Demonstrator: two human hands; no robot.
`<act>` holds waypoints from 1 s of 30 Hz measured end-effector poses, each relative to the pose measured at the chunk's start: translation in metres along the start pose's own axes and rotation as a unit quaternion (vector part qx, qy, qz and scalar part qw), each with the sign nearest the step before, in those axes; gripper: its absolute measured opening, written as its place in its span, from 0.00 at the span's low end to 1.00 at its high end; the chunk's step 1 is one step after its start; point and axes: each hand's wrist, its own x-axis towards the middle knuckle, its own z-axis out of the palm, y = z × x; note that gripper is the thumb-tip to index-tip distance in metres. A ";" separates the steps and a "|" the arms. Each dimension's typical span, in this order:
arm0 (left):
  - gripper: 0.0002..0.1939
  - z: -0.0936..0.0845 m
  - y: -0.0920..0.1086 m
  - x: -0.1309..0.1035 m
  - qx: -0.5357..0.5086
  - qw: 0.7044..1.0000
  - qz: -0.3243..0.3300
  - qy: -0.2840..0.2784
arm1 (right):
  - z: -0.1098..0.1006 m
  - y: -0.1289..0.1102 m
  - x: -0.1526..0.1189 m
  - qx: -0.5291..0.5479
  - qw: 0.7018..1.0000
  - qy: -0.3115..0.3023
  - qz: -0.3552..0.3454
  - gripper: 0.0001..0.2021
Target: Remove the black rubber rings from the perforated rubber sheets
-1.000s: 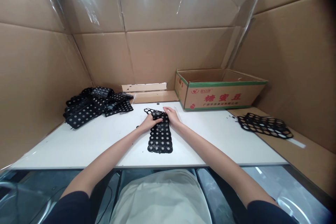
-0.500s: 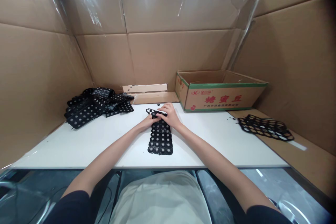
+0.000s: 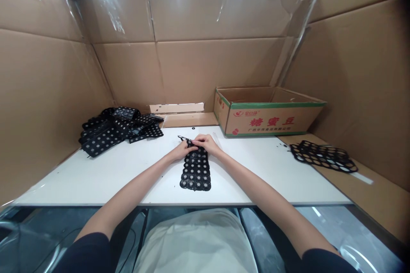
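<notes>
A black sheet of round rubber pieces with pale centres (image 3: 196, 169) lies on the white table in front of me, its near end flat. At its far end my left hand (image 3: 183, 150) is closed on the left edge. My right hand (image 3: 206, 143) pinches the far edge beside it, the fingers of both hands close together. A thin strip of black ring-shaped webbing (image 3: 183, 138) sticks out past my left fingers. What lies directly under the fingertips is hidden.
A heap of similar dotted black sheets (image 3: 120, 130) sits at the left. Black ring-holed webbing (image 3: 323, 156) lies at the right on cardboard. An open carton (image 3: 262, 119) stands at the back right. Cardboard walls (image 3: 192, 68) enclose the white table (image 3: 256, 179). Small black bits lie about.
My right hand has come down and slightly nearer, its fingers now closed together at the sheet's far edge. The ring webbing there has tilted lower. My left hand has hardly moved.
</notes>
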 end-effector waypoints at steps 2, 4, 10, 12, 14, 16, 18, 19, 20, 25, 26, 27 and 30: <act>0.11 0.000 -0.002 0.000 0.007 1.000 -0.003 -0.001 | 0.002 0.001 0.000 0.010 1.000 0.008 0.014 0.14; 0.11 0.001 -0.004 0.000 0.020 1.000 -0.010 -0.006 | 0.004 0.001 0.001 0.019 0.999 0.022 0.035 0.17; 0.10 0.004 -0.004 0.002 0.037 0.999 0.010 -0.025 | 0.011 0.003 -0.001 0.035 0.994 0.075 0.066 0.24; 0.10 0.004 -0.002 0.002 0.038 0.999 0.020 -0.024 | 0.013 0.005 -0.001 0.024 0.991 0.105 0.074 0.25; 0.11 0.004 0.000 0.001 0.047 0.998 0.032 -0.026 | 0.014 0.007 -0.001 0.018 0.988 0.129 0.083 0.25; 0.12 0.004 0.003 0.000 0.059 0.997 0.041 -0.029 | 0.015 0.009 -0.001 0.025 0.986 0.141 0.089 0.25; 0.12 0.005 0.005 0.000 0.065 0.996 0.043 -0.033 | 0.016 0.011 0.000 0.049 0.981 0.154 0.103 0.24; 0.11 0.005 0.006 0.000 0.067 0.996 0.039 -0.033 | 0.016 0.012 0.000 0.066 0.977 0.167 0.118 0.24; 0.11 0.006 0.007 -0.001 0.068 0.997 0.034 -0.032 | 0.016 0.012 0.000 0.083 0.970 0.182 0.135 0.24; 0.12 0.008 0.006 -0.002 0.036 0.999 0.011 -0.022 | 0.012 0.010 0.000 0.081 0.971 0.183 0.128 0.22; 0.13 0.008 0.004 -0.002 0.020 1.000 0.009 -0.020 | 0.012 0.009 0.000 0.053 0.978 0.172 0.106 0.21; 0.13 0.008 0.002 -0.002 0.005 1.000 0.008 -0.018 | 0.011 0.009 0.000 0.020 0.983 0.162 0.087 0.20; 0.16 0.008 -0.004 -0.001 -0.027 1.000 -0.003 -0.011 | 0.011 0.006 -0.002 -0.069 0.985 0.149 0.061 0.17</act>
